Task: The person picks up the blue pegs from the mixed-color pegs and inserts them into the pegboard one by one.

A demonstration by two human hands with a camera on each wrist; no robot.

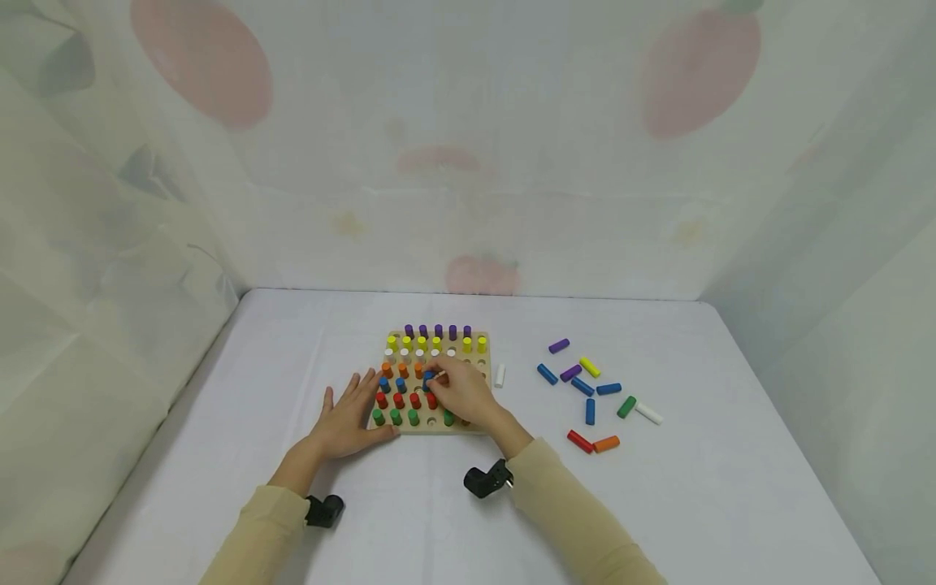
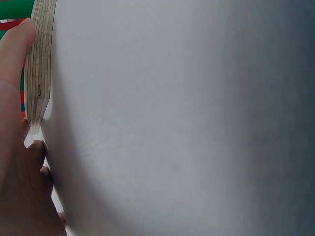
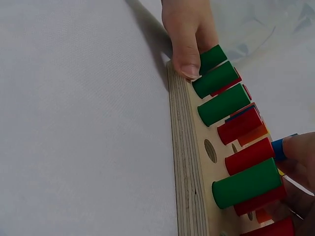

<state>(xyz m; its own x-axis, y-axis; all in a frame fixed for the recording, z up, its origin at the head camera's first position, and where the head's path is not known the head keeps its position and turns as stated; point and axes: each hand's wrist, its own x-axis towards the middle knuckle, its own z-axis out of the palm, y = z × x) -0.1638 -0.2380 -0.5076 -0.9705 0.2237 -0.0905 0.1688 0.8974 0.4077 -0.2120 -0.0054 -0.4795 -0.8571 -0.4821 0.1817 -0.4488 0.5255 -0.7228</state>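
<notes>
A wooden pegboard (image 1: 437,431) carries rows of purple, yellow, white, orange, blue, red and green pegs, with some holes bare. My left hand (image 1: 348,424) rests at the board's left side, fingers spread and fairly straight, the thumb at the front left corner; the left wrist view shows the thumb (image 2: 18,43) against the board's layered edge (image 2: 40,64). Over the board, my right hand (image 1: 465,395) pinches a blue peg (image 1: 427,380) in the blue row. In the right wrist view that peg (image 3: 279,149) is partly hidden by the fingers. Whether it sits in a hole cannot be told.
A white peg (image 1: 500,375) lies just right of the board. Farther right are scattered loose pegs: several blue ones (image 1: 582,387), two purple (image 1: 559,346), a yellow (image 1: 589,367), a green (image 1: 626,407), a white (image 1: 649,413), a red (image 1: 580,441) and an orange (image 1: 606,444).
</notes>
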